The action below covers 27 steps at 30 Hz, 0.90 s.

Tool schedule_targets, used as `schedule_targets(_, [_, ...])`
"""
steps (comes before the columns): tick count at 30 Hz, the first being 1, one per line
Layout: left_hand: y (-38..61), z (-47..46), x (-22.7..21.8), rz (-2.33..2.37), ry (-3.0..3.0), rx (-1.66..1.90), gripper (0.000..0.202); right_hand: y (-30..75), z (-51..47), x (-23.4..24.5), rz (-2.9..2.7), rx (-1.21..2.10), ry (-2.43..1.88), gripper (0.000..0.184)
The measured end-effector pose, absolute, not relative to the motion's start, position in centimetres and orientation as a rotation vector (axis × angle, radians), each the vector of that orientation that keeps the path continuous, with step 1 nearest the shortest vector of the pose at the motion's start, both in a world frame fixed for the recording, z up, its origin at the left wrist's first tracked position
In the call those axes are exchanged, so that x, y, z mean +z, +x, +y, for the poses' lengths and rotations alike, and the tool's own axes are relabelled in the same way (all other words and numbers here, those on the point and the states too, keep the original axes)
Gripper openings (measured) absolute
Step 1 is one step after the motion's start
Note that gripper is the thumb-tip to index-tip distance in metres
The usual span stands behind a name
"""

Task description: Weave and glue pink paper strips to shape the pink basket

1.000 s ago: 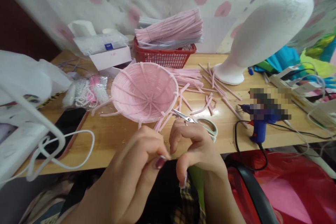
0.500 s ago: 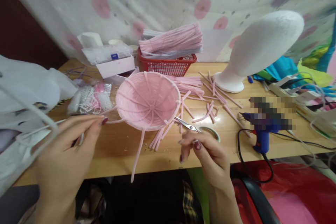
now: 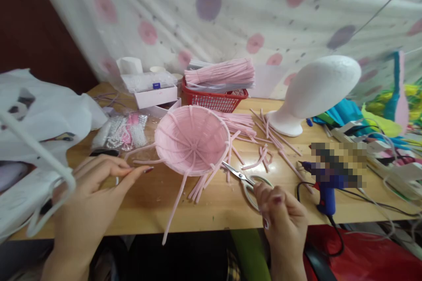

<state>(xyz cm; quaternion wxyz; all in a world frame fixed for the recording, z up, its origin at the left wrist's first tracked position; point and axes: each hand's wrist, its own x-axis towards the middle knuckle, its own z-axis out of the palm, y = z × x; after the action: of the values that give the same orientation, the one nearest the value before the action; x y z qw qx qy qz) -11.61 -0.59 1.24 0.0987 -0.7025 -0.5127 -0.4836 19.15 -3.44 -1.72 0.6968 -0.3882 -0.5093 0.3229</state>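
Note:
A pink woven bowl-shaped basket (image 3: 192,139) lies tipped on the wooden table (image 3: 217,202), with loose pink strands trailing from its rim toward me. My left hand (image 3: 95,184) rests on the table left of it, fingers stretched flat and together, tips touching a thin pink strand (image 3: 140,161) that runs to the basket. My right hand (image 3: 284,217) is curled at the table's front edge, fingertips pinched together, just beside the handle of the scissors (image 3: 246,180). What the right fingers pinch, if anything, is too small to make out.
A red basket (image 3: 217,99) of pink strands stands behind, a white foam head (image 3: 313,90) to the right, cut pink pieces (image 3: 263,153) between. A blue glue gun (image 3: 325,184) with black cord lies right. White box (image 3: 153,90), bead packets (image 3: 121,129), white bag (image 3: 36,118) sit left.
My hands parted: the left went out to the table left of the basket, the right dropped toward the scissors' handle. The view tilted upward.

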Motion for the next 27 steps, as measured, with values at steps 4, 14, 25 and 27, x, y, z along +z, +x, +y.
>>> schedule_targets(4, [-11.8, -1.1, 1.5, -1.51, -2.172, -1.315, 0.03, 19.3, -2.9, -1.2, -1.075, 0.651, -0.864, 0.069])
schedule_targets(14, [-12.4, -0.3, 0.6, -1.292, -2.242, -0.99, 0.027, 23.6, -3.4, -2.6, -1.153, 0.489, -1.404, 0.043])
schedule_targets(25, [-10.9, 1.7, -0.4, -1.406, -2.216, -0.992, 0.043, 25.3, -4.1, -2.4, -1.472, 0.301, -1.651, 0.04])
schedule_targets(27, [-10.7, 2.5, -1.1, -1.401, -2.281, -0.948, 0.043, 25.7, -3.9, -3.5, -1.551, 0.276, -1.673, 0.035])
